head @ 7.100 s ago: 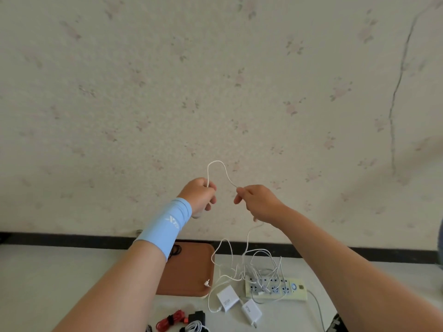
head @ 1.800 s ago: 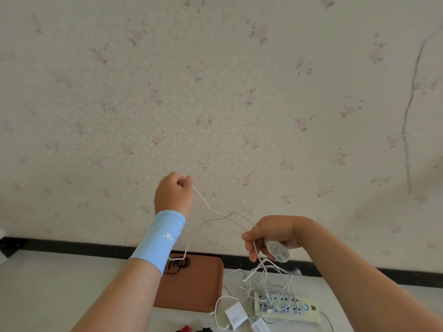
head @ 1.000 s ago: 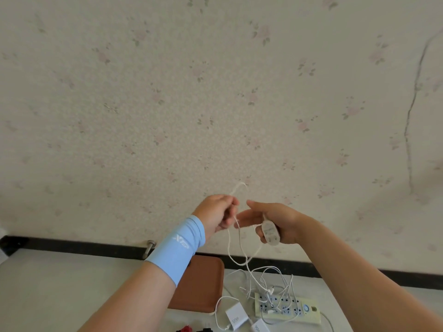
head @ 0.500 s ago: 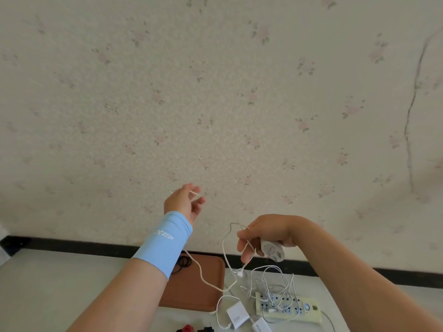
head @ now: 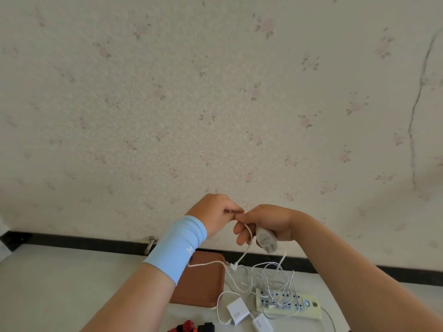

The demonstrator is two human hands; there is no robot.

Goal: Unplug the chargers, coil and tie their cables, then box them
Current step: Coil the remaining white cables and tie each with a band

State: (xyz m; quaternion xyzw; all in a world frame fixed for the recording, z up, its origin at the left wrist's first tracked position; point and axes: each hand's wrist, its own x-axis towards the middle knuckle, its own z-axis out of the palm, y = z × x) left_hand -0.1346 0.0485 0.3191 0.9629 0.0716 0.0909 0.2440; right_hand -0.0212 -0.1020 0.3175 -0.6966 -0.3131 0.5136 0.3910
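Observation:
My right hand (head: 266, 222) is raised in front of the wall and grips a small white charger (head: 265, 239) with its thin white cable (head: 244, 254) running down from the fingers. My left hand (head: 213, 214), with a light blue wristband, meets it fingertip to fingertip and pinches the cable. A loop of the same cable hangs below towards the table. Two white charger bricks (head: 237, 313) lie on the table next to a pale yellow power strip (head: 288, 304) covered in tangled white cables.
A brown tray-like box (head: 203, 281) lies on the white table below my left wrist. Red and black cable bundles (head: 191, 328) show at the bottom edge. A floral-papered wall with a black skirting strip (head: 72, 243) stands right behind the table.
My left hand has come down and right from its raised position and now meets my right hand, pinching the cable there. The right hand still holds the charger at about the same height.

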